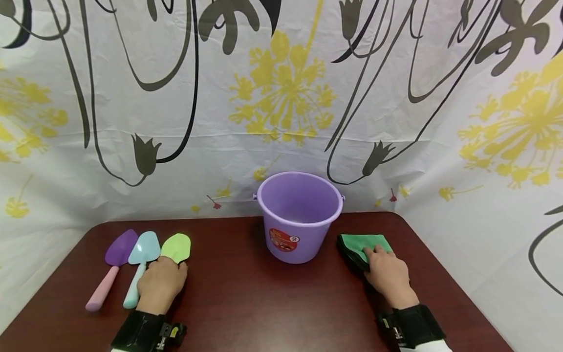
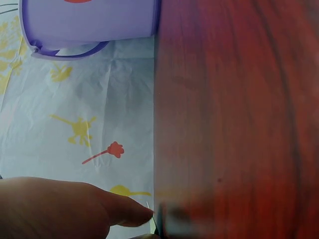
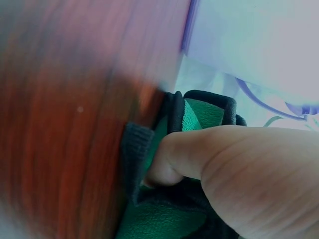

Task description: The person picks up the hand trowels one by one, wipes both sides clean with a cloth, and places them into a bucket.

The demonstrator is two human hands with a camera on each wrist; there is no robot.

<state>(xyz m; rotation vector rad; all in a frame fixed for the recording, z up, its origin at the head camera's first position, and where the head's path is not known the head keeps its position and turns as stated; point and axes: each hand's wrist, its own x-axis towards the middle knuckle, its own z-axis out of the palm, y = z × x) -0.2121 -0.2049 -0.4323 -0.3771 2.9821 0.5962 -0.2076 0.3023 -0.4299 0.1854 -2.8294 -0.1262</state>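
My left hand (image 1: pixel 162 282) is at the lime-green toy shovel (image 1: pixel 177 248), gripping it around its handle, which the fingers hide in the head view. In the left wrist view the thumb (image 2: pixel 130 211) bends in near the table's far edge. Just left of that hand lie a light-blue toy shovel (image 1: pixel 146 248) and a purple toy shovel (image 1: pixel 121 248) with a pink handle. On the right, my right hand (image 1: pixel 389 275) pinches a folded green cloth with black edging (image 1: pixel 366 241). Its thumb (image 3: pixel 167 162) is tucked between the cloth's folds in the right wrist view.
A purple bucket (image 1: pixel 295 244) with a red sticker stands upright near the far edge of the dark red-brown table (image 1: pixel 264 313), between the hands. Behind the table hangs a white patterned curtain (image 1: pixel 211 161), close to the bucket.
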